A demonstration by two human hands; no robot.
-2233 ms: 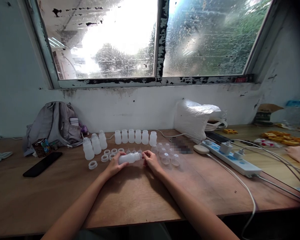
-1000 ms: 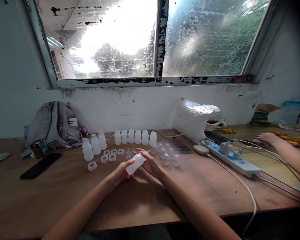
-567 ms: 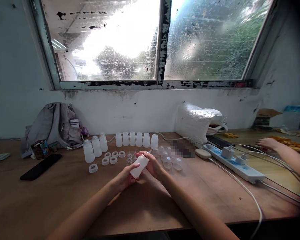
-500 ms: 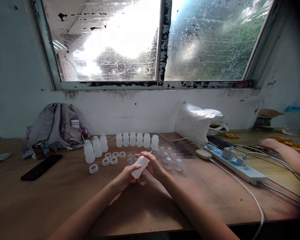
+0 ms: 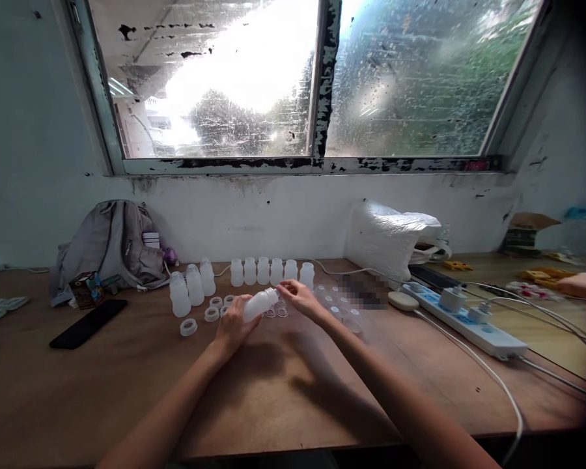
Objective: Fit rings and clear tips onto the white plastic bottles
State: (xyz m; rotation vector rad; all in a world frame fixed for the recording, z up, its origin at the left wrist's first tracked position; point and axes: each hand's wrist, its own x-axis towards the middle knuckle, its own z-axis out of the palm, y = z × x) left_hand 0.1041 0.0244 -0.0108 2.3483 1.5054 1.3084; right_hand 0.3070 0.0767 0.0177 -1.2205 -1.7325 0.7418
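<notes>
My left hand (image 5: 234, 324) is wrapped round a frosted white baby bottle (image 5: 260, 305), tilted with its neck up to the right. At the neck end, the fingers of my right hand (image 5: 299, 299) are pinched together; whatever they hold is too small to make out. Behind and below them lie small clear silicone nipples (image 5: 276, 311), partly hidden. White collar rings (image 5: 188, 327) lie left of my left hand, some covered by it. Clear dome caps (image 5: 350, 320) are right of my right hand.
Several assembled bottles (image 5: 194, 285) stand at left, and a row of open bottles (image 5: 263, 271) at the back. A phone (image 5: 88, 324), backpack (image 5: 120, 247), white bag (image 5: 385, 241) and power strip (image 5: 469, 326) with cables surround. Another person's hand (image 5: 583, 286) is at far right.
My right hand has shifted from around the bottle to a pinch at its neck. The bottle has turned lower and left, neck now pointing right. The other person's hand has moved right.
</notes>
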